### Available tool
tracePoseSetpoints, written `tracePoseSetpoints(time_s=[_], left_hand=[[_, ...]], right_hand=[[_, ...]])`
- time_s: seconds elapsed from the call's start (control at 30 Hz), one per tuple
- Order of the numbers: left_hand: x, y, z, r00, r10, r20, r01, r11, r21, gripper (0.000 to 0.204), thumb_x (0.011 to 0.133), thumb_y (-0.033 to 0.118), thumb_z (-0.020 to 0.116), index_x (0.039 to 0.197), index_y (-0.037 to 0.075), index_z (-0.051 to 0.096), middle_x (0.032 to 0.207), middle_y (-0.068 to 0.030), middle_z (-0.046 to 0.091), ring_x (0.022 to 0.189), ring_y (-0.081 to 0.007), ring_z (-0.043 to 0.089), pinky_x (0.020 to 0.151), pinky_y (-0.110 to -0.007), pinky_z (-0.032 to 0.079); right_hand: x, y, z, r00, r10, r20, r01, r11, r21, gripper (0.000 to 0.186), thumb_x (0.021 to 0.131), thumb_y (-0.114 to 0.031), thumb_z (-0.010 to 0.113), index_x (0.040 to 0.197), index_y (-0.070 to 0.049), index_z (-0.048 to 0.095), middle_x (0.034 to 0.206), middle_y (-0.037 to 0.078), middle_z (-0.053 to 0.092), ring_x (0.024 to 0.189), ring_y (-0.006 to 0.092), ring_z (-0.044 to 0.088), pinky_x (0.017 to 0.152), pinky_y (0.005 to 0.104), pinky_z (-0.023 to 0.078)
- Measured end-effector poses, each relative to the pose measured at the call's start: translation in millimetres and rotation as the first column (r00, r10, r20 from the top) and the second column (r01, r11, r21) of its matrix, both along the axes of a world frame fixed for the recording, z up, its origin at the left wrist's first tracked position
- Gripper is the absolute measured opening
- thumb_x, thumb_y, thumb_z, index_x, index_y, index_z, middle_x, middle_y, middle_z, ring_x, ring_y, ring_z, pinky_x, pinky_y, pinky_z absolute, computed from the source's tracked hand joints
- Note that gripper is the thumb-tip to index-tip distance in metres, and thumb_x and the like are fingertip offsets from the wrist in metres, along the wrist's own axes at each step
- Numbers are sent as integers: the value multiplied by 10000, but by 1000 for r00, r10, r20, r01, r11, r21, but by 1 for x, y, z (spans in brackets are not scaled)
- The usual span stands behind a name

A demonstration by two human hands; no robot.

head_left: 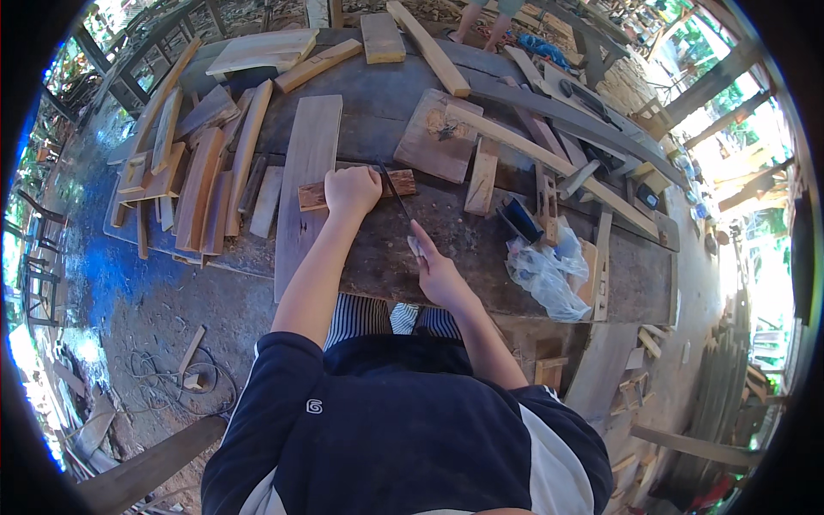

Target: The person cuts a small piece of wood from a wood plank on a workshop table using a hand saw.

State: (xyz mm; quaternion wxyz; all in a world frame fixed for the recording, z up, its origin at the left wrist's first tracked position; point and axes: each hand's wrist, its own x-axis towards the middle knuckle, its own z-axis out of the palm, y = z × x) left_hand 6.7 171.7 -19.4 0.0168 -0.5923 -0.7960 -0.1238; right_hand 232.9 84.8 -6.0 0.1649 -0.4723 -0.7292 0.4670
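Note:
My left hand [352, 190] is closed on a short brown wood block [396, 183], which lies across a long pale board [314, 129] on the workbench. The block's ends show on both sides of the fist. In my right hand [442, 276] is a long thin tool with a dark blade [396, 193], pointing away from me and to the left. Its blade crosses the block near the right end. Whether it is a file or another kind of blade I cannot tell, since the fingers cover most of its pale handle.
Several wood offcuts [199, 184] are piled on the left of the dark bench [378, 275]. To the right are a square board with shavings [425, 142], a long beam [532, 154] and a clear plastic bag [554, 279]. Beyond the bench stand another person's legs [487, 24].

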Motion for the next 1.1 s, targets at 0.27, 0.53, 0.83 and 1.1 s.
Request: tracePoseSetpoints(time_s=[0.27,0.53,0.83,1.1], left_hand=[[1,1,4,1000,-10,4,10,999,-31,442,965,317,417,822,79,760,808,-145,733,774,-316,712,795,-462,489],[2,1,2,999,16,29,-15,999,-40,430,948,317,438,791,88,766,813,-138,740,790,-308,714,783,-442,478],[-3,-2,1,1000,3,13,-3,1000,-6,427,945,315,441,778,85,761,789,-135,732,783,-307,708,778,-444,475],[1,-1,2,999,31,27,-32,999,16,411,933,306,460,755,84,756,770,-137,728,775,-306,706,768,-444,471]], right_hand=[[-56,72,-19,995,20,-95,-10,993,114,661,1012,-41,418,1584,-289,198,1318,292,588,1276,410,548,1074,420,427],[-38,33,-13,992,-4,-123,11,998,59,660,1011,-29,404,1589,-268,192,1401,255,547,1318,411,511,1084,404,413],[-29,6,7,1000,-13,14,14,997,-76,641,1020,-35,401,1589,-245,193,1406,280,527,1342,417,482,1101,408,394],[-62,44,-17,989,-25,-143,35,997,70,665,1004,19,390,1592,-206,174,1444,255,507,1384,356,453,1114,371,381]])
